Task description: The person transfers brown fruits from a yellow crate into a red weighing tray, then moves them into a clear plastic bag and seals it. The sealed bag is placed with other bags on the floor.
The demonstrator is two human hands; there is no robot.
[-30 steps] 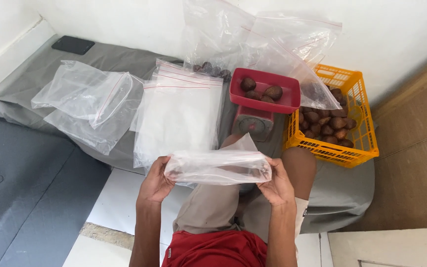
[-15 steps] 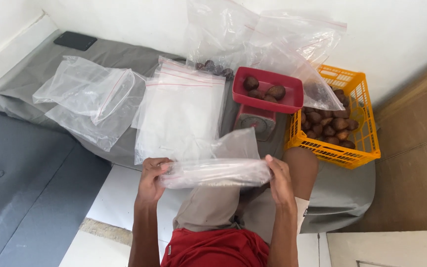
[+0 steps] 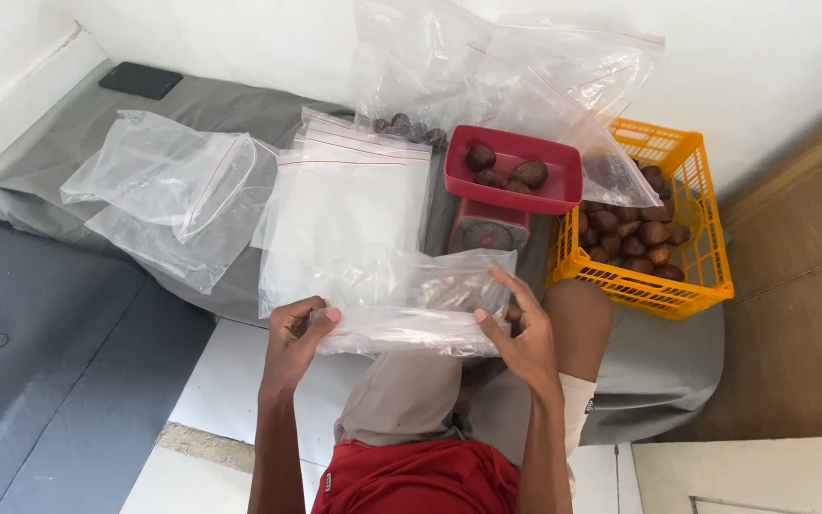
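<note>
A: What changed?
B: I see the clear zip bag (image 3: 411, 328) has dropped lower over the lap since a second ago; left hand (image 3: 295, 338) and right hand (image 3: 523, 335) pinch its ends, fingers closed.
A: Counts?
B: 3 brown fruits in the red scale tray (image 3: 563, 195), 1 orange basket (image 3: 706, 266), 1 phone (image 3: 140, 81).
</note>
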